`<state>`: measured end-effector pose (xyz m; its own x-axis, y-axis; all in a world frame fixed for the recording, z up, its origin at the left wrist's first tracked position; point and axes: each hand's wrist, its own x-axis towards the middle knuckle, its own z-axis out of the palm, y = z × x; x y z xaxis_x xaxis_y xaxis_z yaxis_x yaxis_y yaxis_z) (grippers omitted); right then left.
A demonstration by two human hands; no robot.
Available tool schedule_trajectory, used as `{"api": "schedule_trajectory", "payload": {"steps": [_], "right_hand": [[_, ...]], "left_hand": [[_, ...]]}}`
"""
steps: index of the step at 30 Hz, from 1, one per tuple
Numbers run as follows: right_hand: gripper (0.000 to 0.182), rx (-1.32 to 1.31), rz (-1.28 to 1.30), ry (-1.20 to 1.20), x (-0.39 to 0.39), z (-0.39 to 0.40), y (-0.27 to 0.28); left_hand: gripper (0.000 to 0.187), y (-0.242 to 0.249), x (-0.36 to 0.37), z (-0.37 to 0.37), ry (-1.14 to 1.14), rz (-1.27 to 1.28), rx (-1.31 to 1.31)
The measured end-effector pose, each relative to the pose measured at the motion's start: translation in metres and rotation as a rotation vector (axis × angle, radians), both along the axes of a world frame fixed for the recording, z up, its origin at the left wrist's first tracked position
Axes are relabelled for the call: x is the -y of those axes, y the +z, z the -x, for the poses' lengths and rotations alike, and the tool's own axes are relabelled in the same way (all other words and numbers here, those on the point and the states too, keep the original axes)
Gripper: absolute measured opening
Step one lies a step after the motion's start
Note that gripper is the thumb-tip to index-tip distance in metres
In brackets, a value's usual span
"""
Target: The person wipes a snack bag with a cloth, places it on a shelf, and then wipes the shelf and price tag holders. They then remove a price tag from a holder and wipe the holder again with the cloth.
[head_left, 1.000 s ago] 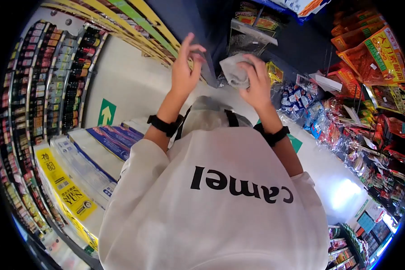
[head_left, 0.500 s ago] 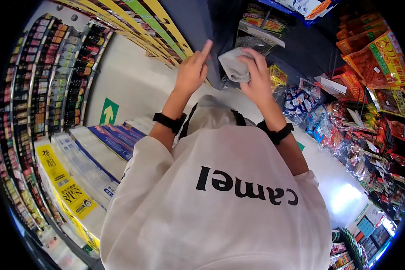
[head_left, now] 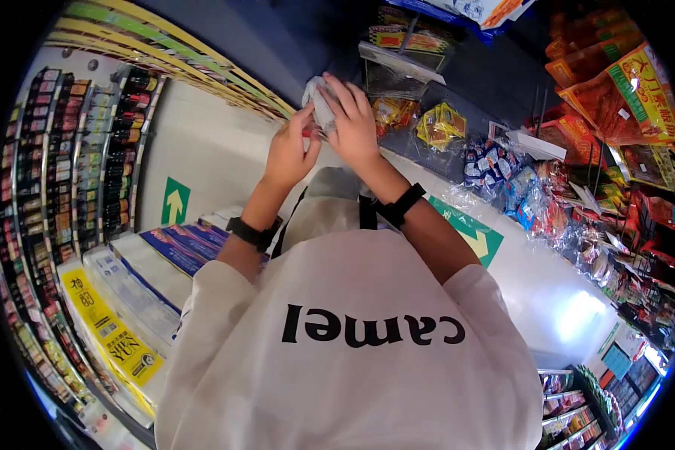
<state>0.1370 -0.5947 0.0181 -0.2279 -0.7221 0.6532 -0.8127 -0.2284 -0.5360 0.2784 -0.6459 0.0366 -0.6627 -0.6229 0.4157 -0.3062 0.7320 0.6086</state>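
Note:
A crumpled grey cloth (head_left: 321,101) is held in my right hand (head_left: 354,127), pressed against the end of the dark grey shelf panel (head_left: 266,52). My fingers lie bent over its upper and right side. My left hand (head_left: 291,150) is just left of it, with the thumb apart from the fingers and the fingertips at the panel's lower edge, close to the cloth. A small red patch (head_left: 310,133) shows between the two hands, partly hidden by them.
Yellow-and-green edged shelves (head_left: 172,45) run off to the upper left. Hanging snack packets (head_left: 622,97) and small yellow packets (head_left: 441,126) fill the right side. White and yellow cartons (head_left: 112,322) stand at lower left, bottle shelves (head_left: 75,150) beyond. Green arrow signs (head_left: 175,201) mark the floor.
My right hand has moved left with the cloth, onto the panel's end beside my left hand. My left hand has come slightly lower and left, its forefinger no longer stretched out.

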Motion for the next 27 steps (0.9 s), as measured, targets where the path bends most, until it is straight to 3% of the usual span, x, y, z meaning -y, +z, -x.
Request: {"api": "schedule_trajectory", "payload": {"steps": [2, 5, 9, 13, 17, 22, 24, 27], "right_hand": [[0.064, 0.008, -0.113, 0.019, -0.006, 0.000, -0.009], [0.063, 0.056, -0.090, 0.025, -0.007, 0.000, -0.004], [0.060, 0.084, -0.013, -0.006, 0.002, -0.002, 0.033], [0.057, 0.098, -0.013, -0.033, 0.004, -0.002, 0.014], [0.055, 0.094, -0.083, 0.002, 0.001, 0.005, 0.004], [0.054, 0.044, -0.056, 0.031, 0.000, 0.005, 0.032], [0.042, 0.079, -0.034, -0.015, 0.002, 0.002, 0.024], [0.056, 0.020, -0.172, 0.012, -0.001, 0.010, -0.002]], "left_hand": [[0.049, -0.003, -0.002, -0.001, -0.027, -0.004, 0.038], [0.052, -0.003, -0.005, 0.001, -0.034, -0.104, 0.101], [0.063, 0.013, -0.004, 0.007, -0.009, -0.009, -0.016], [0.072, 0.012, 0.000, 0.005, -0.042, 0.029, 0.117], [0.072, 0.001, -0.001, 0.003, -0.101, -0.052, 0.143], [0.073, 0.011, 0.002, 0.004, -0.023, 0.039, 0.093], [0.073, 0.007, 0.003, 0.004, -0.024, 0.028, 0.108], [0.076, -0.005, 0.003, 0.004, -0.123, -0.013, 0.263]]}}
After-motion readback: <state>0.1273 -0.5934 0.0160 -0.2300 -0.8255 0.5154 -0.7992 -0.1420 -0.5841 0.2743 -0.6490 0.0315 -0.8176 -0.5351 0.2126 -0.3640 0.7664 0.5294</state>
